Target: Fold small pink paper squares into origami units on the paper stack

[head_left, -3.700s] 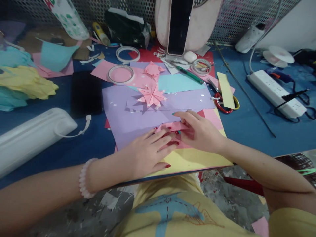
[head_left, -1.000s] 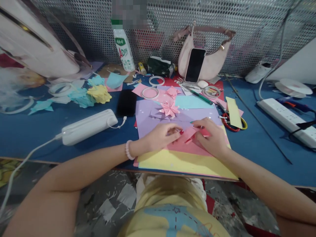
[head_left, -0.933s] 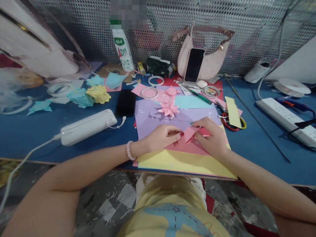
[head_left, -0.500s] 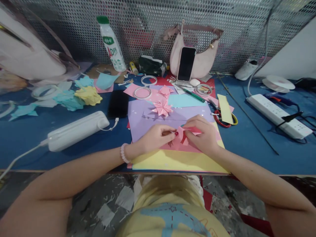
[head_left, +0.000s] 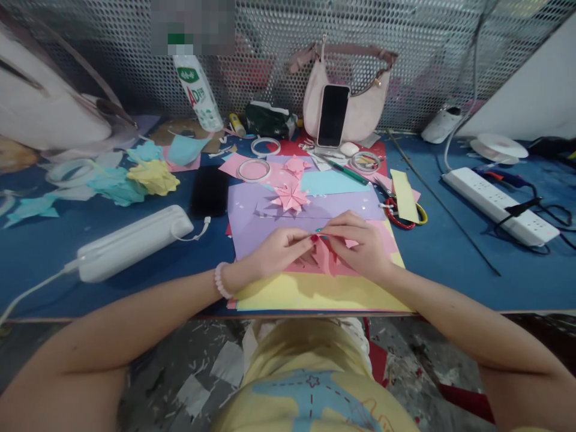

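Both hands pinch one small folded pink paper piece (head_left: 324, 257) just above a stack of coloured sheets. My left hand (head_left: 279, 249) grips its left side with thumb and fingers. My right hand (head_left: 360, 243) grips its right side, fingertips meeting the left hand's at the top. The piece stands up off the sheets. Under it lie a yellow sheet (head_left: 315, 293), a pink sheet and a purple sheet (head_left: 252, 219). A finished pink paper star (head_left: 290, 196) lies on the purple sheet just beyond my hands.
On the blue table (head_left: 450, 252): red-handled scissors (head_left: 400, 216), tape rolls (head_left: 253, 169), a black phone (head_left: 209, 191), a white power bank (head_left: 130, 242), a power strip (head_left: 495, 204), crumpled paper (head_left: 153, 177), a bottle (head_left: 198, 93) and a handbag propping a phone (head_left: 333, 114).
The pink piece was pressed flat under both hands; now both hands have lifted it and brought its sides together, so it stands upright. The camera view pulled back and shifted.
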### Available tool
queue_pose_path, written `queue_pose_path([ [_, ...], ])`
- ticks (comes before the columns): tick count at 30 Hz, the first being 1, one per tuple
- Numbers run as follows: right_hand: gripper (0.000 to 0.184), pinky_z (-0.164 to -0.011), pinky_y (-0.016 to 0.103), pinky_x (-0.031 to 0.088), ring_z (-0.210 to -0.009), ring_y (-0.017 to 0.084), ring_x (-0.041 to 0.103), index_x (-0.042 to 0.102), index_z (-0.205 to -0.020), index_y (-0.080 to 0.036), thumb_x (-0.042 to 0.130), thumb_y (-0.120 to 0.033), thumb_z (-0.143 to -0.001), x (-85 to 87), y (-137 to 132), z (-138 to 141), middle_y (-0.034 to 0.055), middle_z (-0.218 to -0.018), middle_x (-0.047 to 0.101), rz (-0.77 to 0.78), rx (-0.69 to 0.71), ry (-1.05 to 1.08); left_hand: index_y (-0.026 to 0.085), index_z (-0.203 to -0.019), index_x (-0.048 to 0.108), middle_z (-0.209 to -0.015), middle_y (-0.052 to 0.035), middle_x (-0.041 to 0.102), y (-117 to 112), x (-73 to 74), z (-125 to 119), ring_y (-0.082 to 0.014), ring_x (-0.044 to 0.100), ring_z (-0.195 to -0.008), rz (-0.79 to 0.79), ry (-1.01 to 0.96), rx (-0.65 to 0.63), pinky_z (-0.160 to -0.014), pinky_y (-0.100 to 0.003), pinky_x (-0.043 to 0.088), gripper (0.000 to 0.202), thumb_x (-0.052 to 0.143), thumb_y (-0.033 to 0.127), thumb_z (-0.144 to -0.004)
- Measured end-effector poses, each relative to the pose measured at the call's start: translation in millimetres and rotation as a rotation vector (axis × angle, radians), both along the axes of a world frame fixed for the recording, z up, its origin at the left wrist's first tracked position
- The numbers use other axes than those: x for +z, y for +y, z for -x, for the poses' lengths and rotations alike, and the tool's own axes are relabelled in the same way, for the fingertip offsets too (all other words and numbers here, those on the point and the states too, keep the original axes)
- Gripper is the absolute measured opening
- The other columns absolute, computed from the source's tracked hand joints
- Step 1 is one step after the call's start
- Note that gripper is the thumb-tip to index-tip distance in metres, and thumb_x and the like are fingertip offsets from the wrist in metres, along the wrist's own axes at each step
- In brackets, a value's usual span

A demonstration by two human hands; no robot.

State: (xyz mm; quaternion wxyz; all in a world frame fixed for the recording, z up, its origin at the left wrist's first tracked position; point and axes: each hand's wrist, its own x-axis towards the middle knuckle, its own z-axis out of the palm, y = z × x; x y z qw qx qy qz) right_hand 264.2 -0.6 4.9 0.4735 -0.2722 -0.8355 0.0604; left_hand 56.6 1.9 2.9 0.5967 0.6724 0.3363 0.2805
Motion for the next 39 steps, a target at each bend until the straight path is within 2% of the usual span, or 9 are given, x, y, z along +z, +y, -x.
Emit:
queue_pose_path([
  [3, 0.025, -0.068, 0.032, 0.060, -0.079, 0.018, 0.072, 0.076, -0.096, -0.023, 0.061, -0.004, -0.092, 1.5, -0.5, -1.5, 0.0055, -0.089, 0.079, 0.047, 0.010, 0.007, 0.015, -0.091, 0.071, -0.084, -0.0068, 0.074, -0.9, 1.8, 1.2, -0.0214, 0.071, -0.084, 0.013, -0.033, -0.011, -0.078, -0.031, 0.059, 0.051, 0.061, 0.064, -0.091],
  [7, 0.026, -0.071, 0.033, 0.061, -0.081, 0.018, 0.073, 0.076, -0.098, -0.024, 0.059, -0.004, -0.092, 2.0, -2.1, -1.9, 0.0053, -0.091, 0.079, 0.104, 0.027, 0.008, 0.014, -0.090, 0.074, -0.085, -0.0075, 0.076, -1.1, 2.1, 1.4, -0.0206, 0.072, -0.081, 0.041, -0.073, -0.029, -0.079, -0.031, 0.060, 0.056, 0.065, 0.070, -0.089],
  [13, 0.034, -0.073, 0.030, 0.061, -0.085, 0.017, 0.075, 0.074, -0.102, -0.023, 0.053, 0.000, -0.089, 3.6, -4.8, -0.4, 0.0052, -0.093, 0.080, 0.133, 0.025, 0.006, 0.014, -0.093, 0.078, -0.089, -0.0090, 0.079, -0.3, 4.3, -1.1, -0.0230, 0.075, -0.087, 0.101, -0.114, -0.039, -0.081, -0.032, 0.061, 0.062, 0.070, 0.075, -0.083],
  [20, 0.035, -0.074, 0.029, 0.060, -0.086, 0.017, 0.074, 0.074, -0.103, -0.023, 0.051, -0.003, -0.085, 4.7, -5.8, -0.2, 0.0049, -0.095, 0.079, 0.278, 0.010, 0.019, 0.015, -0.089, 0.080, -0.089, -0.0088, 0.079, 2.5, 0.8, 0.8, -0.0253, 0.075, -0.092, 0.100, -0.077, -0.015, -0.086, -0.034, 0.060, 0.048, 0.077, 0.062, -0.082],
  [26, 0.023, -0.074, 0.031, 0.059, -0.085, 0.018, 0.073, 0.074, -0.089, -0.024, 0.058, -0.008, -0.083, 5.1, -5.0, 0.3, 0.0037, -0.091, 0.078, 0.410, 0.012, 0.078, 0.015, -0.094, 0.081, -0.089, -0.0074, 0.080, 2.1, -3.4, 2.4, -0.0216, 0.072, -0.086, 0.082, -0.030, 0.016, -0.075, -0.028, 0.058, 0.035, 0.073, 0.048, -0.084],
  [31, 0.021, -0.072, 0.032, 0.060, -0.082, 0.018, 0.072, 0.075, -0.087, -0.025, 0.060, -0.010, -0.084, 5.7, -5.7, -0.7, 0.0031, -0.087, 0.076, 0.346, -0.034, 0.068, 0.016, -0.092, 0.081, -0.087, -0.0069, 0.080, 2.4, -2.0, 2.3, -0.0220, 0.072, -0.086, 0.075, -0.011, 0.012, -0.077, -0.029, 0.058, 0.033, 0.070, 0.045, -0.082],
  [39, 0.021, -0.072, 0.034, 0.061, -0.083, 0.020, 0.071, 0.074, -0.093, -0.024, 0.062, -0.008, -0.088, 2.9, -6.4, -1.6, 0.0049, -0.092, 0.076, 0.193, 0.029, -0.030, 0.016, -0.086, 0.080, -0.084, -0.0056, 0.078, 0.4, -1.6, 3.6, -0.0196, 0.069, -0.080, 0.061, 0.019, 0.042, -0.071, -0.027, 0.054, 0.029, 0.067, 0.042, -0.083],
])
